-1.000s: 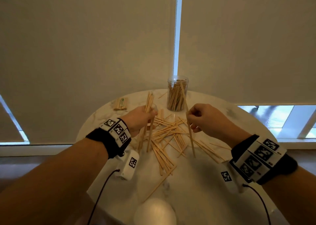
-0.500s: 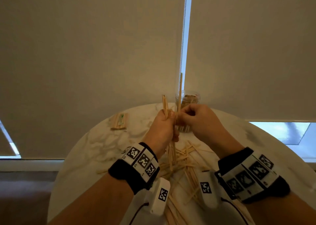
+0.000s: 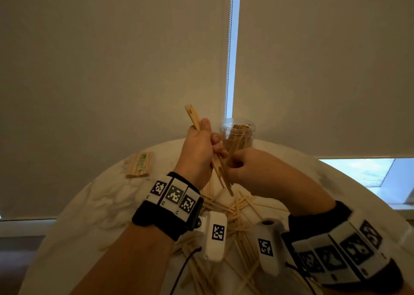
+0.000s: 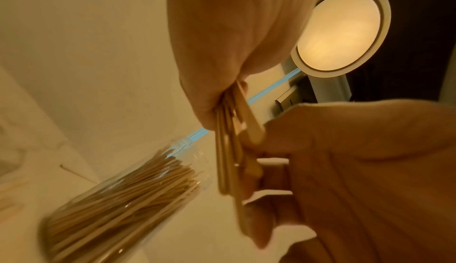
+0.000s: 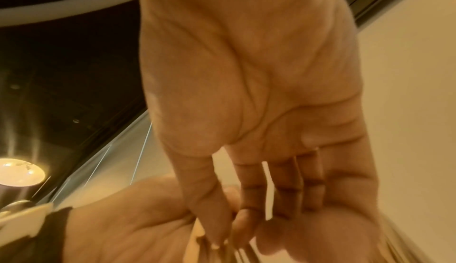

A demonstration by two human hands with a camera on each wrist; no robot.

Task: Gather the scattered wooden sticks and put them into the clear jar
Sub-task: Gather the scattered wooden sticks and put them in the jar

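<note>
My left hand (image 3: 202,148) is raised above the table and grips a bundle of wooden sticks (image 3: 220,173), whose ends stick out above and below the fist. My right hand (image 3: 234,162) meets it from the right, its curled fingers pinching the bundle's lower part (image 4: 230,162). Just behind both hands stands the clear jar (image 3: 238,135), upright, open-topped and packed with sticks (image 4: 118,203). Several loose sticks (image 3: 237,207) lie criss-crossed on the table under my wrists. In the right wrist view my right fingers (image 5: 246,216) curl toward the left hand (image 5: 118,232), and the sticks there are blurred.
The round white marble table (image 3: 89,216) ends close to the roller blinds behind it. A wrapped packet of sticks (image 3: 140,167) lies at the back left. A lit round lamp (image 4: 338,31) shows in the left wrist view.
Both hands rose from the pile and came together in front of the jar. The single stick from my right hand has joined the left hand's bundle.
</note>
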